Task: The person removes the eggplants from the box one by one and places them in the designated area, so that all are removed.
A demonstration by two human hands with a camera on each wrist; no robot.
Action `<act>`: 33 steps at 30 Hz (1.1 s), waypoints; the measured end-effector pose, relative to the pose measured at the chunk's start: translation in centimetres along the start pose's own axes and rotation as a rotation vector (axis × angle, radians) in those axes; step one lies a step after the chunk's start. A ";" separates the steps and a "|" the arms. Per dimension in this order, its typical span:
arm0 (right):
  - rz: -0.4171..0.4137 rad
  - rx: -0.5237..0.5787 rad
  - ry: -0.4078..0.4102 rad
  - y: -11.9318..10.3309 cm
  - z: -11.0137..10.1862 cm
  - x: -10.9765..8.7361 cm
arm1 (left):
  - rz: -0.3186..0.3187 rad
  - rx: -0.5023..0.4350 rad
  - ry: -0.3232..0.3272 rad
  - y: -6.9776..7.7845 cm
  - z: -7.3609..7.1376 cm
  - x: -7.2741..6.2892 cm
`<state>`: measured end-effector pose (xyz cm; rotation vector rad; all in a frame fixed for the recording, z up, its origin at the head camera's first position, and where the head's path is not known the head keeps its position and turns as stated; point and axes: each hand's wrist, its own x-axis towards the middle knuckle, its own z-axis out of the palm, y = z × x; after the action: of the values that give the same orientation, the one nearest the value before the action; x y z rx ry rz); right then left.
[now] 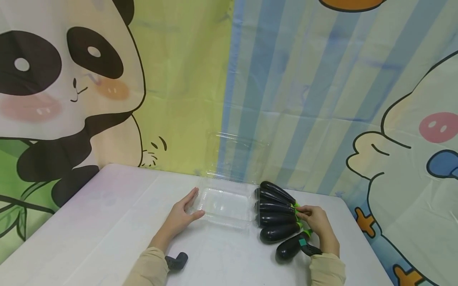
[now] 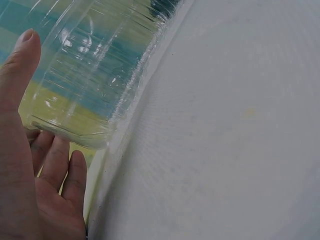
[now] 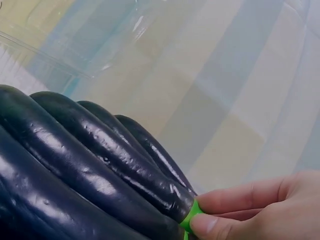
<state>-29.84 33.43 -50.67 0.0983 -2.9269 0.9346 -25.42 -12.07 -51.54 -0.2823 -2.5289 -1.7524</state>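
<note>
A clear plastic clamshell box lies opened on the table, its transparent lid raised at the back. My left hand is at the box's left side, thumb and fingers spread around the corner. In the left wrist view the thumb looks nearly straight, and the box hides some fingertips. Several glossy dark eggplants with green stem ends lie in a row right of the box. My right hand pinches the green stem end of one eggplant between thumb and fingers.
The nearest eggplant lies slightly apart, beside the right wrist's dark strap. A dark wrist device is by the left sleeve. Behind the white table hangs a cartoon-printed curtain.
</note>
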 end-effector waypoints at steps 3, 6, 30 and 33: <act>0.000 0.000 -0.011 0.0 -0.1 -0.1 | -0.007 0.007 0.008 -1.1 0.2 0.4; 0.010 -0.008 -0.010 0.1 -0.1 -0.1 | -0.007 0.013 0.016 -2.5 0.4 0.9; 0.057 -0.009 -0.011 0.7 0.0 -0.4 | 0.000 0.011 -0.010 0.5 -0.2 -0.3; 0.067 0.011 -0.014 1.1 -0.7 -0.7 | 0.006 -0.001 -0.007 -0.3 -0.1 0.1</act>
<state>-29.16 34.76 -50.78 0.0067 -2.9554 0.9627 -25.54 -12.23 -51.80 -0.2961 -2.5287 -1.7542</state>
